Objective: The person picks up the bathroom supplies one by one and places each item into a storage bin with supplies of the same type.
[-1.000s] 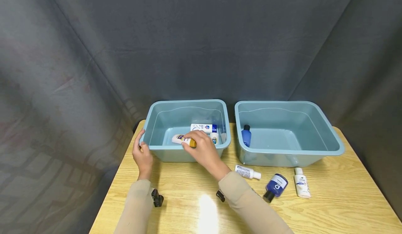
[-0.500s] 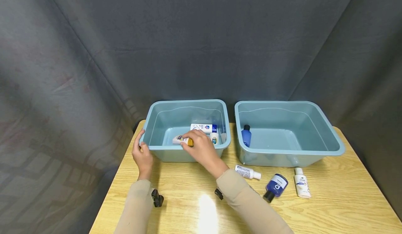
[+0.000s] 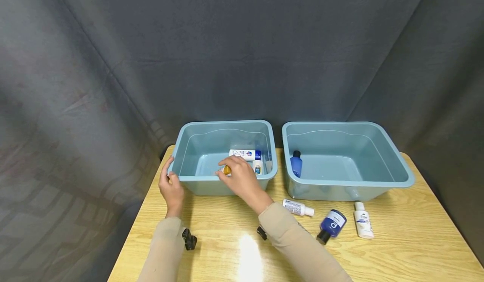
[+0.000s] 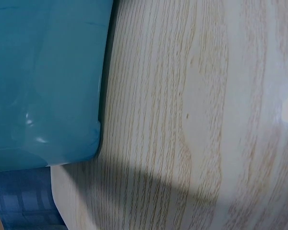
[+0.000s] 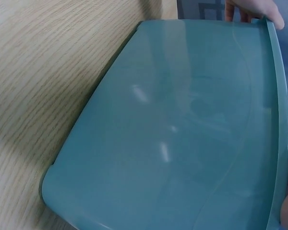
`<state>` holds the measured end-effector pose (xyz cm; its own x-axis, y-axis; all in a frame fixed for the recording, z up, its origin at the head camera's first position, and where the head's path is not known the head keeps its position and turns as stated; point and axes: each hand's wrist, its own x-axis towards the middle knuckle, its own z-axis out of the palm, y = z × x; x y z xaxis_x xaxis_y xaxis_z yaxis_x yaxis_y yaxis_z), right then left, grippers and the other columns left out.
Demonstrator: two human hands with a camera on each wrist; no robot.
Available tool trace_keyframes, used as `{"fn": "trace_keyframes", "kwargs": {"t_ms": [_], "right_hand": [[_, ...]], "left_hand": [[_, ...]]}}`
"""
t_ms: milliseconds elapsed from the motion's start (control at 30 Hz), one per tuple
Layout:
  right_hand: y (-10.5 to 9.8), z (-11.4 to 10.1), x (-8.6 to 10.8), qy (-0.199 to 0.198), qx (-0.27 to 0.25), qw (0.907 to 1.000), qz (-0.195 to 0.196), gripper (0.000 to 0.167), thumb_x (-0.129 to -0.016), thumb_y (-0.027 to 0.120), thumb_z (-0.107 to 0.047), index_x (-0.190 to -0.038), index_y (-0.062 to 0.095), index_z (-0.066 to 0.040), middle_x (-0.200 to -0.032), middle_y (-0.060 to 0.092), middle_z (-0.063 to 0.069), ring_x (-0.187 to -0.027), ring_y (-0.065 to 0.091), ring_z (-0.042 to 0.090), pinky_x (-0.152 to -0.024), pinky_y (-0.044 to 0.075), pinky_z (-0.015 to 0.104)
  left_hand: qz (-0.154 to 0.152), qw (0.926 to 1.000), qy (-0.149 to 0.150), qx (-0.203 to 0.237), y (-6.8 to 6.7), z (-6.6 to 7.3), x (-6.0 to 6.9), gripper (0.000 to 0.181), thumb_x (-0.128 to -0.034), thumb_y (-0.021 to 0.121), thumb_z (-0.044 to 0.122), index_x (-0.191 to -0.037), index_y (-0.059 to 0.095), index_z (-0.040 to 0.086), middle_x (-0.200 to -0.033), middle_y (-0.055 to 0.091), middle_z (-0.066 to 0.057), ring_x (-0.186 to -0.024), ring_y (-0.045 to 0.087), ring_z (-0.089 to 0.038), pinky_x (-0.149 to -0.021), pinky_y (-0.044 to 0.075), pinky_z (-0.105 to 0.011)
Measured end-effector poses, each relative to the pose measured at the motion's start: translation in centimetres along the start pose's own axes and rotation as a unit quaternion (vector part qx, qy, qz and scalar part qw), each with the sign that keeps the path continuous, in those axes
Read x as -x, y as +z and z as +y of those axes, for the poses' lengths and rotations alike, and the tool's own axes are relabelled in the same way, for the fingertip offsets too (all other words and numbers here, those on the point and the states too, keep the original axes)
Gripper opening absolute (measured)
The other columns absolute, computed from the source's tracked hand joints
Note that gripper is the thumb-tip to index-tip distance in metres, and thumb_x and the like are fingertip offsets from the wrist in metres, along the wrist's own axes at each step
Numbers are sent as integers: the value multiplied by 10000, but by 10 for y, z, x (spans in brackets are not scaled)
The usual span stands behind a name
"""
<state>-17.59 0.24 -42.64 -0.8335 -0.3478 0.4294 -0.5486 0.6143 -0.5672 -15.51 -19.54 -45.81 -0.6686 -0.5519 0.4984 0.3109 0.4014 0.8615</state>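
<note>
My left hand (image 3: 172,191) grips the front left corner of the left blue-green bin (image 3: 206,187), thumb over the rim. Inside that bin, near its front wall, my right hand (image 3: 242,180) pinches a small white bottle with a golden-yellow cap (image 3: 227,170). Only the cap end shows; the fingers and bin wall cover the rest. Just right of these fingers lie a white tube with a blue cap (image 3: 242,154) and a small white bottle (image 3: 257,167). In the right wrist view, the bin wall (image 5: 173,120) hides most of the right hand.
A second blue-green bin (image 3: 340,184) stands to the right, with a blue bottle (image 3: 296,165) in it. On the wooden table (image 3: 215,248) in front lie a white bottle (image 3: 296,207), a dark blue bottle (image 3: 333,224) and another white bottle (image 3: 364,222).
My right hand has shifted slightly left, and the yellow-capped bottle has sunk lower into the bin, its white body passing out of sight. My left hand has stayed on the rim.
</note>
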Motion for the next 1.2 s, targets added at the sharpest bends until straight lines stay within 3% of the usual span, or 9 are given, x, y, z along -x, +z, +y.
{"fn": "trace_keyframes", "kwargs": {"t_ms": [400, 633, 733, 967, 1200], "right_hand": [[1, 2, 1, -25, -56, 9999, 132, 149, -901, 732, -142, -1046, 746, -112, -1060, 709, 18, -940, 662, 214, -803, 540, 340], [-1, 2, 3, -118, 68, 9996, 251, 141, -903, 725, -149, -1041, 747, -125, -1066, 716, 8, -984, 660, 212, -853, 536, 354], [-2, 2, 5, -152, 110, 9994, 283, 138, -909, 718, -158, -1041, 747, -133, -1066, 716, -1, -1008, 654, 210, -878, 529, 357], [-6, 2, 8, -336, 125, 9979, 542, 135, -907, 719, -154, -1038, 748, -140, -1072, 712, -6, -1017, 646, 195, -885, 527, 348], [-13, -2, 12, -725, -92, 9933, 894, 146, -888, 725, -99, -1030, 748, -121, -1072, 718, 20, -1018, 652, 197, -919, 517, 336]], "left_hand": [[3, 10000, 26, -30, 1, 0, 0, 414, -928, 365, -100, -1272, 595, -113, -1310, 584, -280, -1194, 518, -393, -785, 294, -215], [75, 10000, -39, -1, 5, -39, -4, 438, -949, 364, -72, -1306, 615, -32, -1340, 597, -194, -1188, 522, -328, -782, 290, -225], [70, 9999, -52, -50, 5, -46, -4, 447, -953, 376, -53, -1313, 630, 21, -1341, 613, -135, -1178, 532, -239, -785, 301, -226], [-11, 10000, -54, -70, 5, -45, -6, 455, -948, 381, -25, -1323, 628, 46, -1351, 612, -101, -982, 450, -116, -763, 294, -255], [-28, 9997, -193, -172, 5, -45, -8, 453, -951, 380, -7, -1330, 622, 46, -1358, 607, -94, -1030, 474, -109, -784, 304, -242]]}}
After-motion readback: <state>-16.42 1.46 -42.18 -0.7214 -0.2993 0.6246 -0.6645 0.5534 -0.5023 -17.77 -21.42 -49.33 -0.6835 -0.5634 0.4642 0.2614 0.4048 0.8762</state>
